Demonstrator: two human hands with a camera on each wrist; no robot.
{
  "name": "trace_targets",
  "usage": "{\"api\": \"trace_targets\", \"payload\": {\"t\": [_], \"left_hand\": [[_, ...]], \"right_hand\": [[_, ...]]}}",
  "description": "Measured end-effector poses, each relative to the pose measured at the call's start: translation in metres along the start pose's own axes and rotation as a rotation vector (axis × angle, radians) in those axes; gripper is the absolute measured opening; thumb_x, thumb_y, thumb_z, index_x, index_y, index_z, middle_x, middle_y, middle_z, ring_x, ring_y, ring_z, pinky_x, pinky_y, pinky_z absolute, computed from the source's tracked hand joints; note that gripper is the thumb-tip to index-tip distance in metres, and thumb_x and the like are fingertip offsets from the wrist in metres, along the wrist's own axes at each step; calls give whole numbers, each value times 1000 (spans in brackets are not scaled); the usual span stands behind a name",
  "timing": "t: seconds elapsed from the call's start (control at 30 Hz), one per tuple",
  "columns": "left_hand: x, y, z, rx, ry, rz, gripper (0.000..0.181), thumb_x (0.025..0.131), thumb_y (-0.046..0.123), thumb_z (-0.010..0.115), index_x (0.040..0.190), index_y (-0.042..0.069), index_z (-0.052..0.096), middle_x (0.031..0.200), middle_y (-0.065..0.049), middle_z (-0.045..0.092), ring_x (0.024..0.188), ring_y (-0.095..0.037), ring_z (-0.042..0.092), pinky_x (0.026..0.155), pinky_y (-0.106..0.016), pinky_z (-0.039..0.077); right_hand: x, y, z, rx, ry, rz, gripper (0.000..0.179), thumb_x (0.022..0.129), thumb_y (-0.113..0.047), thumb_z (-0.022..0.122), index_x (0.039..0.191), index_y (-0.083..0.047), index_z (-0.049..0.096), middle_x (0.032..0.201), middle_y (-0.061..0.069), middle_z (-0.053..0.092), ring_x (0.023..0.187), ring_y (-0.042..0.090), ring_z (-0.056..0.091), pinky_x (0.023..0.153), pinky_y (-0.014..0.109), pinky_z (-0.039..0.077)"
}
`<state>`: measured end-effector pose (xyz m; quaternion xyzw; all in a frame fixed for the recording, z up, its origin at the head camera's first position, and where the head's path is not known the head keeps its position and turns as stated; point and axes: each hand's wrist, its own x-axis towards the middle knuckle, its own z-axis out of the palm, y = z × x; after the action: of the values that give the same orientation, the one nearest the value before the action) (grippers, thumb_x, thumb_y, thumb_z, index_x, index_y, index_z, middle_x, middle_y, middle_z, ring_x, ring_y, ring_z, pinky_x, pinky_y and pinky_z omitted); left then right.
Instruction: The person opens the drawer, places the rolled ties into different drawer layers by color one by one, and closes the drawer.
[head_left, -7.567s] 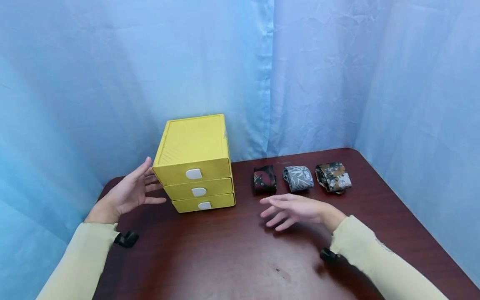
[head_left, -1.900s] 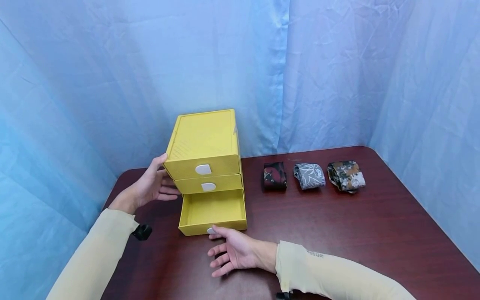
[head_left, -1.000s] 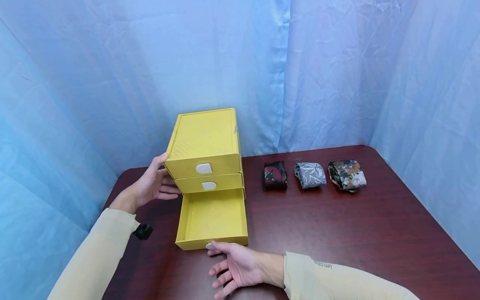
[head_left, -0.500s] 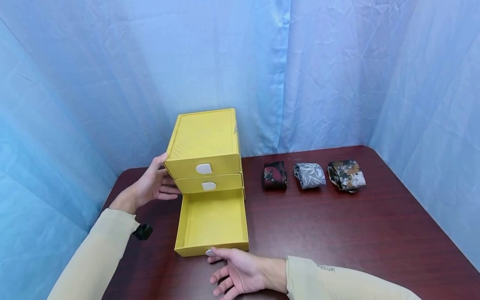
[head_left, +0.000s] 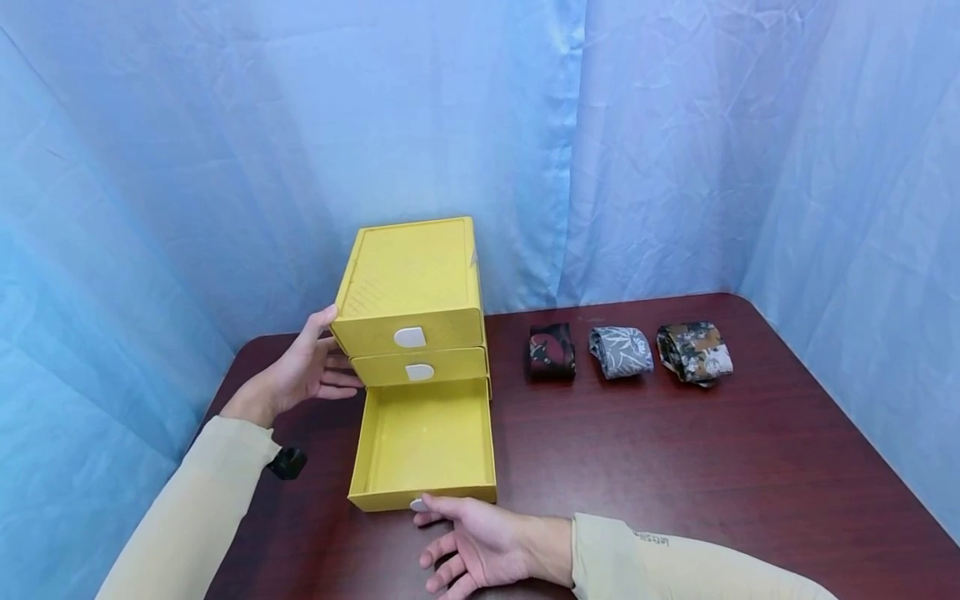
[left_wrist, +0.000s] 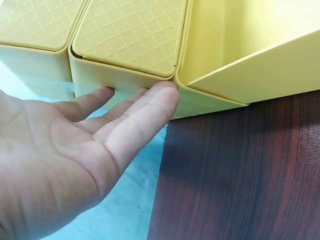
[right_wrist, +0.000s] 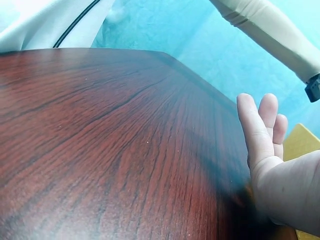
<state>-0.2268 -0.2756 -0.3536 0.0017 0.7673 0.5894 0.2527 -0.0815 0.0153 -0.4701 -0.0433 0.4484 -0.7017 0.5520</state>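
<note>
A yellow cabinet with three drawers stands at the back left of the table. Its bottom drawer is pulled far out and has nothing in it; the upper two are in. My left hand touches the cabinet's left side with extended fingers; in the left wrist view the fingertips rest against the side wall. At the drawer's front, my right hand pinches the white handle between thumb and index finger, the other fingers spread loosely below. In the right wrist view the handle is hidden.
Three folded patterned cloth bundles lie in a row at the back right: a black and red one, a grey leaf-print one and a brown camouflage one. Blue curtains hang around the dark wooden table.
The bottom drawer has slid out toward me. My right hand has gone from near the cloth bundles to its handle, then forward with it. Over the last half second almost nothing differs.
</note>
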Motion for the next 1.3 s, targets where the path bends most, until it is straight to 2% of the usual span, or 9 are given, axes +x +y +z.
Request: {"api": "trace_targets", "payload": {"t": [0.47, 0.67, 0.77, 0.97, 1.07, 1.17, 1.3], "left_hand": [[-1, -1, 1, 0, 11, 0, 104, 92, 82, 24, 156, 0, 28, 141, -30, 52, 122, -50, 57, 99, -53, 50], [-1, 0, 2, 9, 9, 8, 104, 92, 82, 23, 156, 0, 28, 142, -30, 52, 122, -50, 57, 99, -53, 49], [-1, 0, 2, 7, 14, 2, 104, 92, 82, 24, 156, 0, 28, 142, -30, 51, 122, -50, 57, 99, -53, 49], [0, 0, 1, 3, 14, 1, 105, 92, 82, 24, 156, -1, 28, 141, -30, 52, 122, -50, 58, 99, -54, 49], [0, 0, 1, 3, 13, 2, 105, 91, 82, 24, 156, -1, 28, 141, -30, 52, 121, -49, 58, 98, -53, 50], [-1, 0, 2, 3, 14, 1, 105, 91, 82, 24, 155, -1, 28, 140, -29, 53, 121, -49, 58, 97, -51, 51], [-1, 0, 1, 8, 17, 1, 105, 92, 82, 24, 156, -1, 29, 140, -29, 53, 121, -49, 59, 98, -52, 51]], "right_hand": [[0, 0, -4, -27, -20, 2, 57, 101, -60, 46, 137, -16, 39, 89, 2, 61, 75, 19, 68, 62, 32, 55], [-3, -6, -12, -56, -66, 46, 57, 103, -56, 47, 141, -15, 37, 89, 0, 62, 76, 19, 69, 65, 36, 57], [-6, -9, -17, -81, -103, 90, 56, 104, -54, 47, 142, -14, 38, 90, 1, 63, 77, 20, 69, 64, 35, 56], [-13, -18, -21, -190, -209, 220, 43, 105, -50, 45, 126, -15, 55, 92, 3, 65, 71, 14, 64, 57, 28, 52], [-19, -26, -24, -267, -291, 292, 50, 107, -45, 43, 129, -3, 59, 95, 3, 67, 71, 12, 64, 56, 27, 53], [-28, -38, -28, -350, -376, 333, 57, 109, -38, 41, 136, 10, 53, 99, 3, 69, 74, 12, 66, 58, 29, 56], [-44, -56, -34, -464, -468, 356, 52, 111, -28, 39, 138, 16, 49, 106, 1, 71, 80, 11, 69, 63, 31, 59]]}}
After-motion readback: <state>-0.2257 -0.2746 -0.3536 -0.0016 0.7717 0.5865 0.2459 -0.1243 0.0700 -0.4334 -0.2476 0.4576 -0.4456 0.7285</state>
